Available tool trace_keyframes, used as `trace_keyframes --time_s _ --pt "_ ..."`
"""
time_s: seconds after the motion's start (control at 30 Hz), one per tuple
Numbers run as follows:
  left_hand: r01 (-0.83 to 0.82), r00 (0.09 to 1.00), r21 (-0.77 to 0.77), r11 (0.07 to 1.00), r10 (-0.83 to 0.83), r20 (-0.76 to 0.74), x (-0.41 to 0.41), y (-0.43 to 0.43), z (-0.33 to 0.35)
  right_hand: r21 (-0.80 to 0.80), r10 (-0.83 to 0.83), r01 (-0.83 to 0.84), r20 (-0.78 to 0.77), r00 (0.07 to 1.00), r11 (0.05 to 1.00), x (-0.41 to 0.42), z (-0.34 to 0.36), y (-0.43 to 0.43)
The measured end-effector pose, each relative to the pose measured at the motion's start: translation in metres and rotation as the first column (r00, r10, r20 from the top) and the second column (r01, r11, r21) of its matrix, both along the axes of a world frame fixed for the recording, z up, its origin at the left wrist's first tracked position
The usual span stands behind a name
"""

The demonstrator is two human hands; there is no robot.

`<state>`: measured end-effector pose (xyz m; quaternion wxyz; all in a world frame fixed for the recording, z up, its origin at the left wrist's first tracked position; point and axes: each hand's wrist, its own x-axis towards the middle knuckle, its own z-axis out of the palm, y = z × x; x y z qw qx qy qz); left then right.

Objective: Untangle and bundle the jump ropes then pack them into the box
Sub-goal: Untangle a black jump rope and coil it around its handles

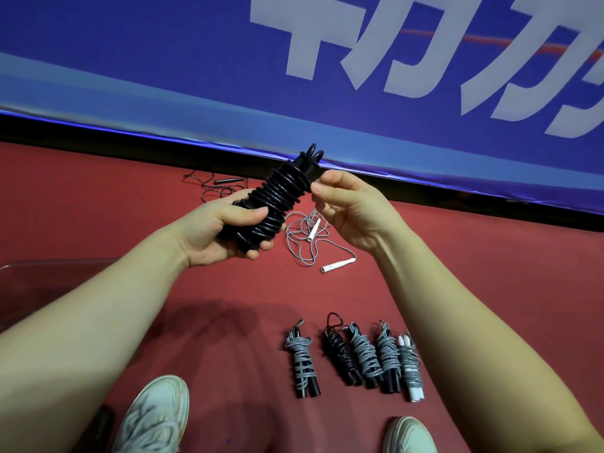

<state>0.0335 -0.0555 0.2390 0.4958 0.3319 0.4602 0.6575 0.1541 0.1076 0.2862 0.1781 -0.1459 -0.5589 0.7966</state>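
- Bare forearms (98,305) reach forward from the bottom corners and meet at mid-frame, above two pale sneakers (153,416).
- Left hand (222,230) lies palm-up, its fingers (248,213) clenched round the lower half of the black jump rope bundle (274,197), which it holds in the air, tilted up to the right.
- Right hand (346,210) has its wrist bent back; thumb and forefinger pinch the cord at the bundle's upper end, where two small loops stick out, and the other fingers are loosely curled.
- On the red floor (490,273) just beyond the hands lies a loose grey rope with white handles (310,237); farther back, near the wall's foot, lies a loose black rope (212,188).
- Nearer the feet, five wound bundles (362,354) lie in a row: four close together and one set a little apart on the left.
- At the left edge a clear box (65,261) shows faintly.
- Behind everything runs a blue banner (196,60) with large white lettering.
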Motion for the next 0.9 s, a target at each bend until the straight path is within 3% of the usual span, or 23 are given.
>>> trace_keyframes --time_s 0.1,0.2,0.27,0.4,0.57,0.8,0.9 --pt "-0.038 0.998 -0.006 0.999 0.038 -0.055 0.000 0.002 0.003 -0.193 -0.053 0.050 -0.011 0.999 0.980 -0.003 -0.004 -0.005" --pt "-0.094 0.984 -0.041 0.995 0.087 -0.157 -0.001 0.001 0.004 -0.465 -0.117 0.111 0.015 0.993 0.879 -0.008 -0.010 -0.012" --pt "-0.130 0.973 -0.063 0.989 0.115 -0.202 0.002 0.002 0.003 -0.550 -0.172 0.157 0.025 0.985 0.820 -0.010 -0.012 -0.018" --pt "-0.179 0.964 -0.035 0.983 0.168 -0.206 0.011 0.010 0.006 -0.349 -0.284 0.288 0.065 0.957 0.892 -0.015 -0.015 -0.027" --pt "-0.212 0.966 -0.030 0.977 0.205 -0.161 0.023 0.020 0.015 -0.349 -0.425 0.353 -0.156 0.891 0.868 -0.019 -0.016 -0.036" --pt "-0.289 0.952 -0.108 0.951 0.274 -0.138 0.027 0.030 0.008 -0.067 -0.604 0.615 -0.296 0.740 0.786 -0.020 -0.032 -0.032" --pt "-0.279 0.959 -0.151 0.948 0.266 -0.101 0.027 0.027 0.001 0.031 -0.603 0.645 -0.325 0.729 0.764 -0.019 -0.036 -0.025"
